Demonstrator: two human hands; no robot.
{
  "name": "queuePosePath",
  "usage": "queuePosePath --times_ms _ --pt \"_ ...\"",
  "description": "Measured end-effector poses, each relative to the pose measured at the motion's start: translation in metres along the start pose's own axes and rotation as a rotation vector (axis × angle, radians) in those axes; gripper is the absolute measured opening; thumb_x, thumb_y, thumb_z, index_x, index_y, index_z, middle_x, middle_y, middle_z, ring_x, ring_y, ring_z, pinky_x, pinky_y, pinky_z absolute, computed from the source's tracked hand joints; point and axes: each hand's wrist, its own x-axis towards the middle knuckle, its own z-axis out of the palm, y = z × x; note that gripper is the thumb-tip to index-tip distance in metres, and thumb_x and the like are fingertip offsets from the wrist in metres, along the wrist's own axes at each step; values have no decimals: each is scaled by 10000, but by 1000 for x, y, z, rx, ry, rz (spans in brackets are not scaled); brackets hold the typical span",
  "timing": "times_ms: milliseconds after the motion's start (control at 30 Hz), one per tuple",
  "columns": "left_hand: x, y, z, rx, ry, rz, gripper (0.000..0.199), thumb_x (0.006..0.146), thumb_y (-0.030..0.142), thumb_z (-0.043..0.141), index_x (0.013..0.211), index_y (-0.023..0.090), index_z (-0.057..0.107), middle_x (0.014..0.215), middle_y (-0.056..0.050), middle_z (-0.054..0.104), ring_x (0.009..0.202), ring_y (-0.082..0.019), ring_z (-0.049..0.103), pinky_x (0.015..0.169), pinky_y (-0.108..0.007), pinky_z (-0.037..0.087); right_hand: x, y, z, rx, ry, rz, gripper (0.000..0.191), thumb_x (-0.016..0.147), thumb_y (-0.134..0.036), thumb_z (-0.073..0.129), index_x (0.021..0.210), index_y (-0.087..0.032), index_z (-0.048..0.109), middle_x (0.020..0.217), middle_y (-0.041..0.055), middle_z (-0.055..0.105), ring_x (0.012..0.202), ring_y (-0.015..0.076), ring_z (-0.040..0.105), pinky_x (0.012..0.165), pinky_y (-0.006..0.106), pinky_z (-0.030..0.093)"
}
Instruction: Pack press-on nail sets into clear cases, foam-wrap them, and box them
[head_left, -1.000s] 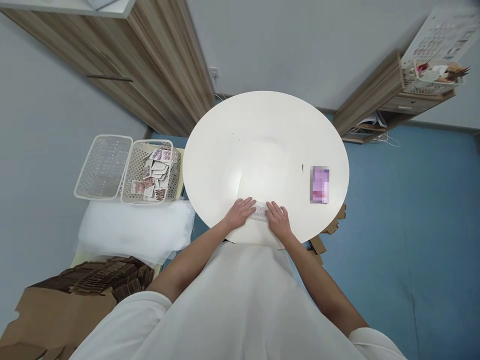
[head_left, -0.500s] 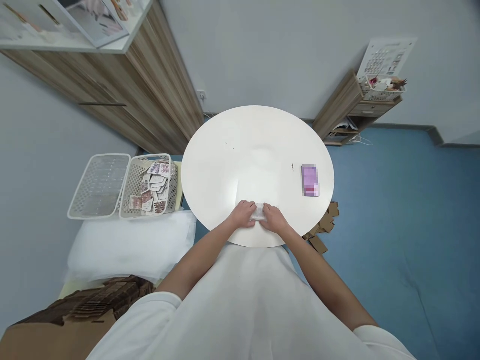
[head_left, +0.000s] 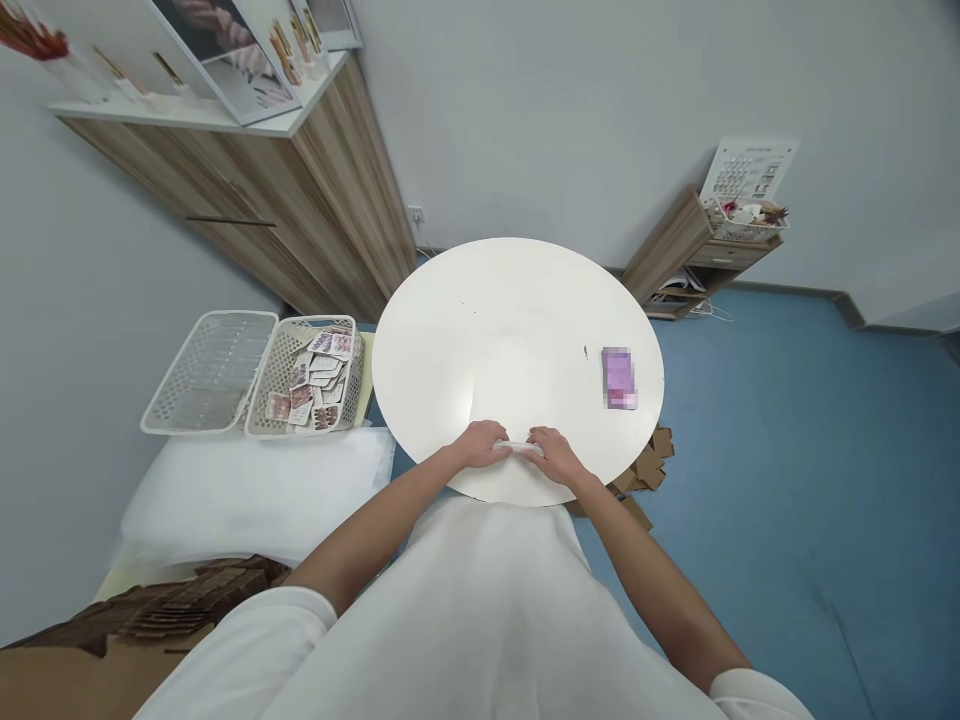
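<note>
So, both hands are closed on the same little thing: left hand (head_left: 480,445) pinching one end, right hand (head_left: 556,457) pinching the other, fingers curled and thumbs on the body side. Between them is a slim whitish clear piece (head_left: 521,447), near the close edge of the white oval table (head_left: 517,340). Can't tell if its underside is actually touching the tabletop.

What's changed: a second ago it looked flat, with spread fingertips on it and rows of pale marks visible. Now it shows as a thin bar, more edge-on, in a proper two-ended grip. My read is that it's being handled now rather than just pressed flat, and with both ends held it ought to stay pretty steady. Pinch too hard and it might bow, though.

Further out, the purple item (head_left: 619,378) sits by itself near the table's right edge, too pixelated to make out. Off to the left, the white mesh basket (head_left: 289,436) has a pile of printed cards (head_left: 326,370) in it, with its lid-like part (head_left: 176,390) lying open beside it. Translucent white sheets (head_left: 255,495) are just in front, then brown cardboard (head_left: 67,680) closer to the body. More cardboard pieces (head_left: 649,467) show past the table's right side, low down.
</note>
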Motion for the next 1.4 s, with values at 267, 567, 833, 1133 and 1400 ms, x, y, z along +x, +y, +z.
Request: queuePosePath --times_ms 267,567,833,1133,1400 --pt "13 -36 -11 -426 -90 -204 337 682 334 535 983 203 611 973 -28 644 865 -196 583 711 -262 439 32 17 -8 340 -107 215 311 792 -494 413 860 -233 566 852 13 616 734 158 558 603 264 423" --pt "8 -53 -6 -836 -5 -586 262 673 410 540 715 154 577 655 -7 574 599 -133 536 514 -231 390 39 45 0 509 -5 351 249 763 -394 427 871 -223 574 884 18 626 762 168 556 642 285 433" --pt "8 -51 4 -319 157 -660 280 688 375 520 519 196 385 525 11 427 566 -143 466 494 -254 289 34 41 11 367 174 510 242 737 -301 416 925 -216 542 808 26 601 718 177 540 635 296 427" --pt "8 -34 8 -96 384 -631 418 744 452 504 1058 178 473 1005 -89 565 927 -228 528 720 -326 413 26 31 10 27 310 373 446 740 -174 403 1185 -150 406 1123 134 506 1033 259 465 816 377 395" --pt "19 -17 16 193 88 22 628 663 378 624 1221 202 396 1330 -100 386 1208 -262 344 974 -387 259 26 17 12 -223 41 -120 436 671 -237 598 1079 -195 450 1337 127 361 1227 290 310 941 453 298"
